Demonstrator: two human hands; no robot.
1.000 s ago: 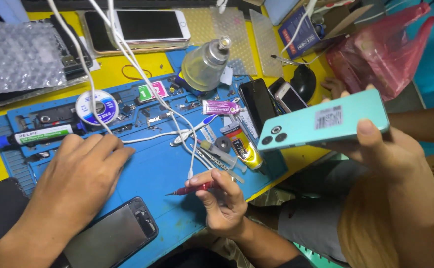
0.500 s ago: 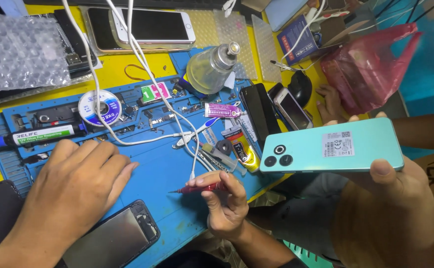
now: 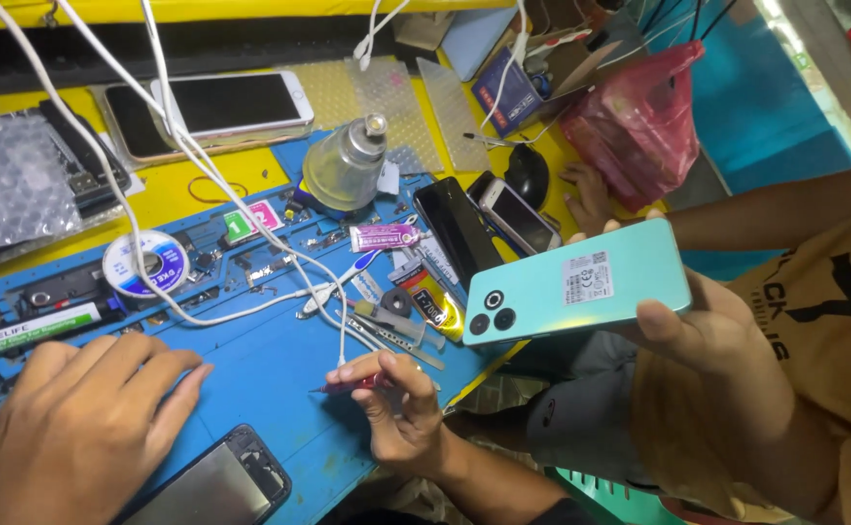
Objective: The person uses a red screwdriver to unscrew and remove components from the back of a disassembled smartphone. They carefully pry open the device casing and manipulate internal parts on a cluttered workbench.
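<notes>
My left hand [image 3: 80,428] lies flat, fingers together, on the blue work mat [image 3: 270,374], just above an opened dark phone [image 3: 213,486] at the mat's near edge. My right hand [image 3: 396,408] pinches a thin red tool [image 3: 348,386] over the mat's front edge. At the right, a co-worker's hand [image 3: 703,331] holds up a mint-green phone [image 3: 576,282], back side showing. Their other hand [image 3: 591,194] rests on the yellow table.
White cables [image 3: 192,156] hang across the mat. On it lie a solder spool [image 3: 145,262], a glass-and-metal bottle [image 3: 346,165], tubes, tweezers and small parts. Two phones [image 3: 489,219] lean at the mat's right. A white phone [image 3: 216,107], bubble wrap [image 3: 12,185] and a red bag [image 3: 639,126] sit behind.
The co-worker's mint-green phone has come down and a little nearer to me. My hands have stayed about where they were, the right still on the red tool.
</notes>
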